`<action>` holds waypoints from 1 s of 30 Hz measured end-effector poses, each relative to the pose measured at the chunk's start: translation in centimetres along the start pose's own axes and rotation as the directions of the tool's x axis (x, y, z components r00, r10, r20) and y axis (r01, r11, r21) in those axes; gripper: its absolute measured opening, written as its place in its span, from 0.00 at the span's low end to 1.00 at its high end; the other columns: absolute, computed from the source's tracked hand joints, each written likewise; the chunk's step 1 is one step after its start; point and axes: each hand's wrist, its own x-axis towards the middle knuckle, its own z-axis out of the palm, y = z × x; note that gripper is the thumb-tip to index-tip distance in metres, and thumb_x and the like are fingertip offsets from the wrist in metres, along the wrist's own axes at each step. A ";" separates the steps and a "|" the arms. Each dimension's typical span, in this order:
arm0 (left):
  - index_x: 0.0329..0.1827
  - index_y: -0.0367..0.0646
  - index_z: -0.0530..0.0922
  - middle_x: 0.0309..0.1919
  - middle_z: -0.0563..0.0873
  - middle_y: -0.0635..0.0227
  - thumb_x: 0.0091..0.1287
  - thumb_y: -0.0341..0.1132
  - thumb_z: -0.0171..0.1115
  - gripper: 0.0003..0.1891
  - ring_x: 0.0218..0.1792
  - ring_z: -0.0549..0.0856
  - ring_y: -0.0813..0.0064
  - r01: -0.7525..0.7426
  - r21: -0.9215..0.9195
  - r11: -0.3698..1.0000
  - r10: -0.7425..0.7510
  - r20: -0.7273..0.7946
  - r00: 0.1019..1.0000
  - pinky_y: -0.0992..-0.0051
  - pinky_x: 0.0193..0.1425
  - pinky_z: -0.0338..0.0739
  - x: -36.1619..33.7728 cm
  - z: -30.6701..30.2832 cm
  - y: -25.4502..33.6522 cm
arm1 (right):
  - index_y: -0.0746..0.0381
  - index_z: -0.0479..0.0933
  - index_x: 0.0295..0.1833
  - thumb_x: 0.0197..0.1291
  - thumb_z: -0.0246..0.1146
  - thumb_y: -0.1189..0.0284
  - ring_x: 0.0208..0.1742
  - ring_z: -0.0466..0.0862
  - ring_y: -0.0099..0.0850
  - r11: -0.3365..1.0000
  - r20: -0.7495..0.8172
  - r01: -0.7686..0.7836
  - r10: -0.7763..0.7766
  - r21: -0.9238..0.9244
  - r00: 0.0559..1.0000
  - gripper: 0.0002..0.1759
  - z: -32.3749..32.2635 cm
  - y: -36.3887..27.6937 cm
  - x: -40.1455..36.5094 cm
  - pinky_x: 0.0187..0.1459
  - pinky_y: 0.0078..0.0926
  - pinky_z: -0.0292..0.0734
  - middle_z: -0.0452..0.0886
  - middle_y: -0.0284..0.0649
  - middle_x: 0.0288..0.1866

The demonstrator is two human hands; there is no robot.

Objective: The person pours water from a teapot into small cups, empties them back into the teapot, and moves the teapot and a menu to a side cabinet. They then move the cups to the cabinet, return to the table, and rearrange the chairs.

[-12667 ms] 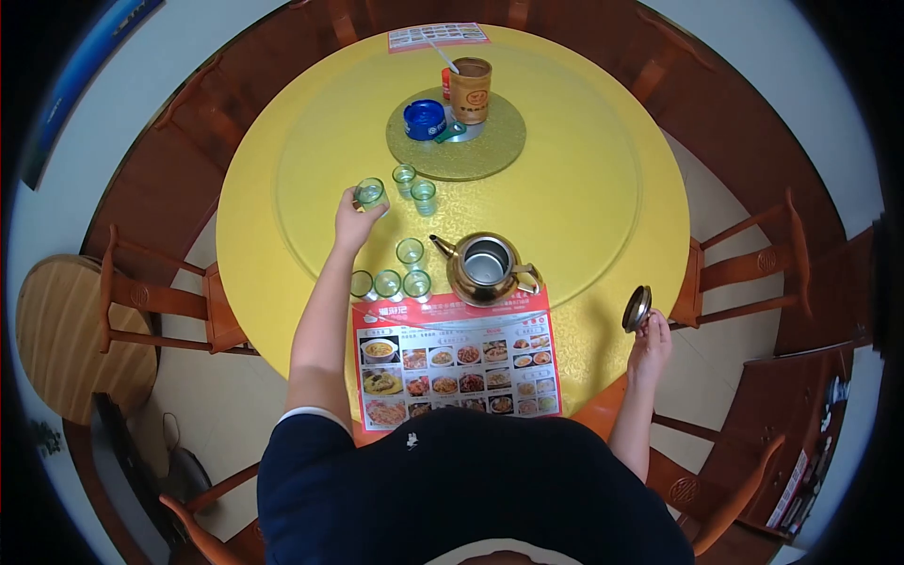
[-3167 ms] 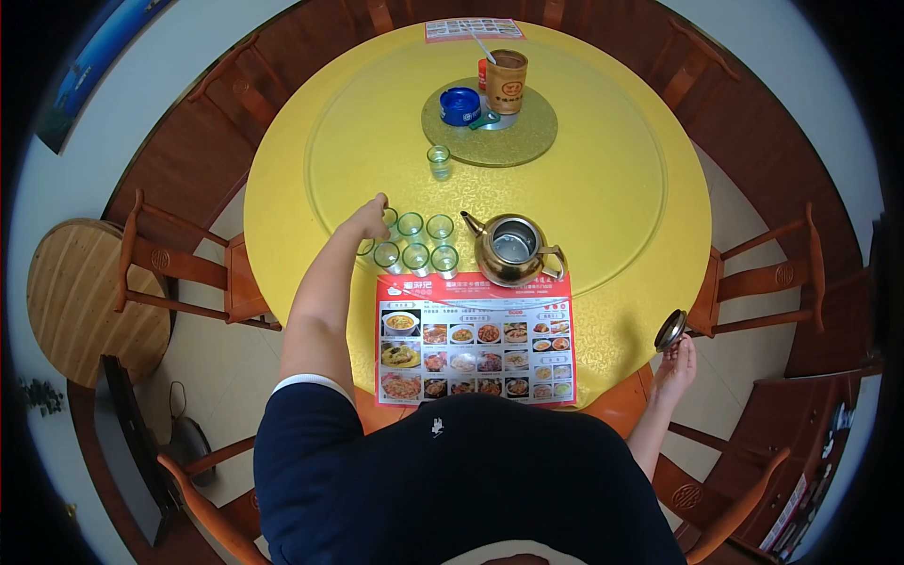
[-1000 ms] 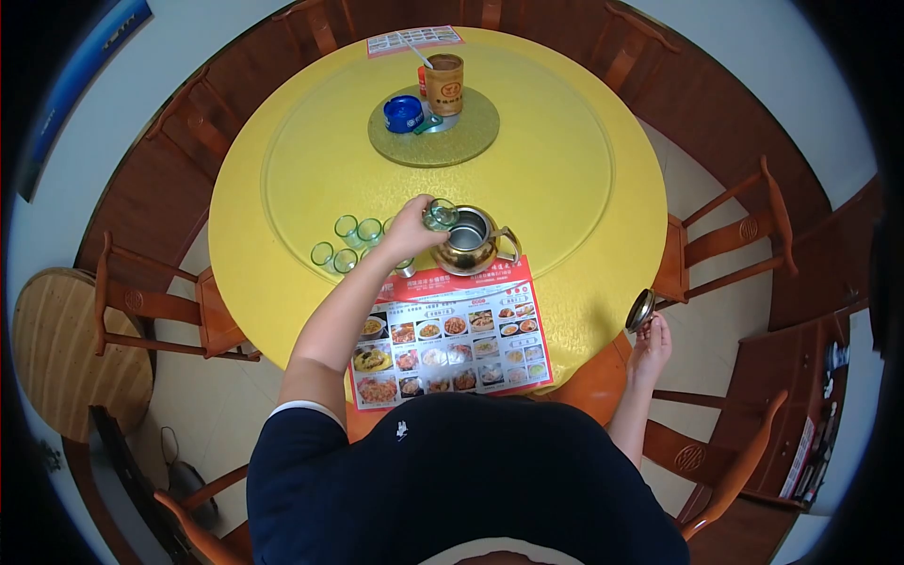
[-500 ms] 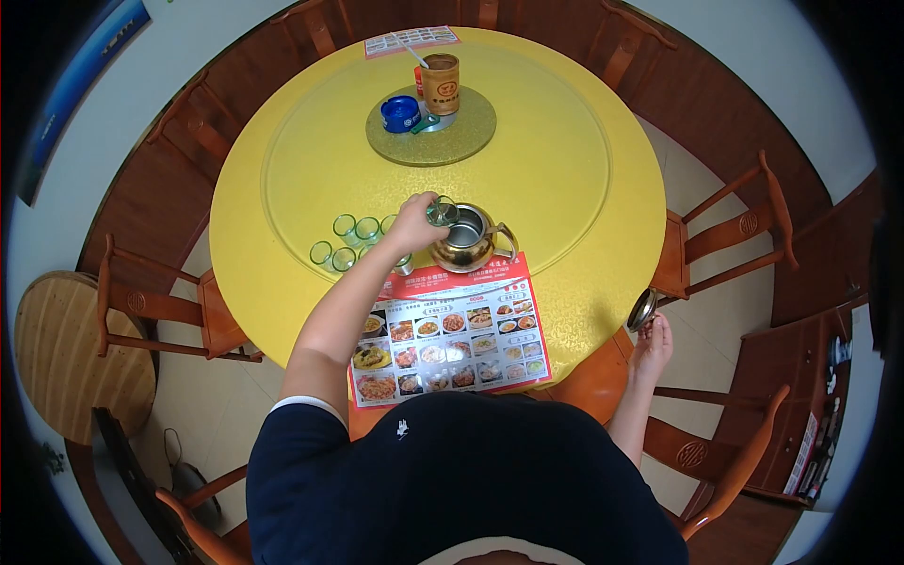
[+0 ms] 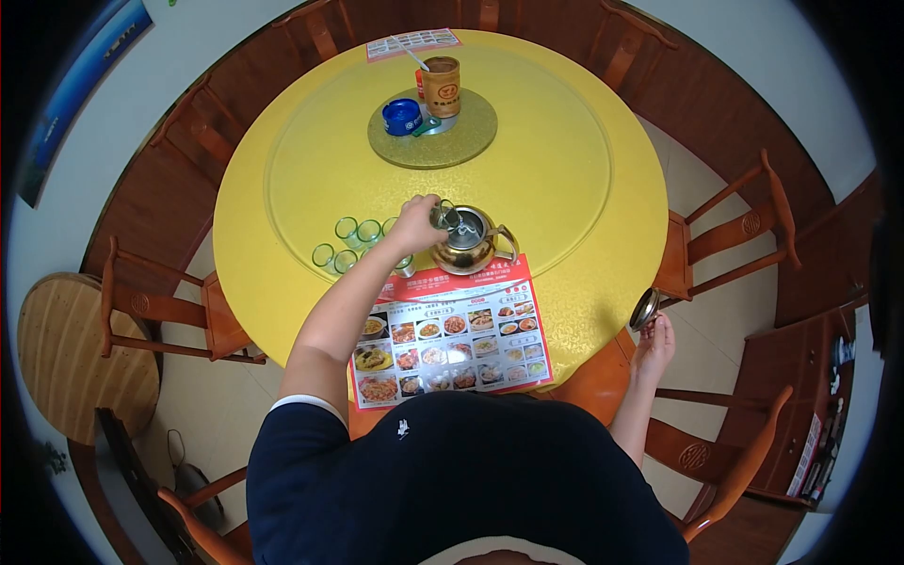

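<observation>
My left hand (image 5: 414, 226) is closed around a small green-tinted glass (image 5: 444, 216). The glass tips over the mouth of a brass-coloured metal teapot (image 5: 460, 256), and a clear stream runs from it into the uncovered pot. Off the table's right edge, my right hand (image 5: 652, 347) grips a round metal lid (image 5: 645, 309). Several more green-rimmed glasses (image 5: 347, 230) stand grouped left of the pot, some partly hidden behind my left forearm. Under the pot's near side lies a laminated picture menu (image 5: 450, 348).
A yellow round table (image 5: 556, 169) carries a central turntable (image 5: 461, 151) with a blue ashtray (image 5: 403, 116), a green-handled tool (image 5: 427, 125) and a bamboo-like holder (image 5: 442, 87). Another menu (image 5: 414, 43) lies at the far edge. Wooden chairs (image 5: 739, 221) surround the table.
My left hand has tilted the glass further, and liquid now streams into the teapot. My right hand still holds the lid in nearly the same place.
</observation>
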 end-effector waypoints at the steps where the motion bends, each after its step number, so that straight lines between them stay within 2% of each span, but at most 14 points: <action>1: 0.49 0.37 0.67 0.42 0.71 0.52 0.37 0.34 0.65 0.31 0.47 0.69 0.56 -0.002 0.005 1.000 0.002 0.003 1.000 0.68 0.52 0.65 0.0 0.0 0.0 | 0.66 0.71 0.39 0.59 0.49 0.72 0.29 0.68 0.17 1.000 0.012 0.003 -0.003 0.006 1.000 0.09 0.0 0.0 0.0 0.34 0.14 0.65 0.72 0.31 0.27; 6: 0.49 0.37 0.67 0.41 0.71 0.53 0.36 0.34 0.64 0.31 0.47 0.69 0.56 -0.015 0.038 0.999 0.014 0.023 1.000 0.68 0.51 0.66 0.1 -0.2 0.3 | 0.66 0.71 0.39 0.59 0.49 0.72 0.29 0.68 0.17 1.000 0.022 -0.005 0.005 0.018 1.000 0.09 -0.2 0.2 0.1 0.34 0.14 0.65 0.72 0.31 0.28; 18: 0.49 0.40 0.67 0.43 0.71 0.55 0.39 0.34 0.64 0.30 0.49 0.68 0.58 -0.057 0.257 0.965 0.038 0.079 0.996 0.68 0.52 0.65 -0.4 -0.7 2.1 | 0.66 0.71 0.40 0.58 0.50 0.72 0.29 0.68 0.17 0.999 0.002 0.005 -0.005 0.033 1.000 0.09 -0.3 0.2 -0.1 0.34 0.14 0.65 0.72 0.31 0.27; 21: 0.47 0.41 0.67 0.42 0.70 0.56 0.40 0.33 0.64 0.28 0.48 0.68 0.58 -0.122 0.323 0.939 0.101 0.081 0.992 0.68 0.51 0.66 -0.4 -0.6 2.2 | 0.67 0.71 0.40 0.58 0.50 0.72 0.28 0.68 0.17 1.000 -0.005 0.002 -0.002 0.026 1.000 0.09 -0.2 0.2 -0.1 0.34 0.14 0.65 0.72 0.31 0.27; 23: 0.45 0.41 0.68 0.40 0.71 0.56 0.38 0.30 0.62 0.26 0.45 0.69 0.59 -0.238 0.362 0.902 0.243 0.032 0.969 0.68 0.49 0.66 -0.4 -0.5 2.1 | 0.67 0.71 0.39 0.58 0.50 0.72 0.28 0.68 0.16 0.999 0.005 0.005 -0.006 0.035 1.000 0.09 -0.2 0.1 0.0 0.34 0.13 0.65 0.72 0.31 0.27; 24: 0.45 0.41 0.68 0.40 0.71 0.56 0.38 0.30 0.62 0.26 0.45 0.69 0.59 -0.237 0.361 0.902 0.242 0.031 0.970 0.68 0.49 0.66 -0.4 -0.5 2.1 | 0.67 0.71 0.39 0.58 0.50 0.72 0.28 0.68 0.16 0.999 0.006 0.005 -0.005 0.034 1.000 0.09 -0.1 0.1 0.0 0.34 0.13 0.65 0.72 0.31 0.27; 26: 0.43 0.41 0.69 0.37 0.71 0.58 0.37 0.28 0.61 0.24 0.43 0.70 0.61 -0.333 0.438 0.835 0.367 0.007 0.930 0.68 0.47 0.67 -0.3 -0.7 2.4 | 0.66 0.71 0.39 0.58 0.50 0.73 0.28 0.68 0.16 0.999 0.003 0.009 -0.009 0.035 1.000 0.09 0.0 -0.1 -0.1 0.34 0.13 0.65 0.72 0.31 0.27; 30: 0.45 0.42 0.68 0.39 0.71 0.59 0.37 0.26 0.61 0.26 0.45 0.70 0.61 -0.365 0.512 0.778 0.406 0.035 0.913 0.69 0.48 0.66 -0.2 -1.0 3.2 | 0.66 0.71 0.39 0.58 0.50 0.73 0.28 0.69 0.16 0.999 0.001 0.005 -0.005 0.042 1.000 0.09 -0.1 -0.1 0.0 0.34 0.12 0.65 0.72 0.31 0.28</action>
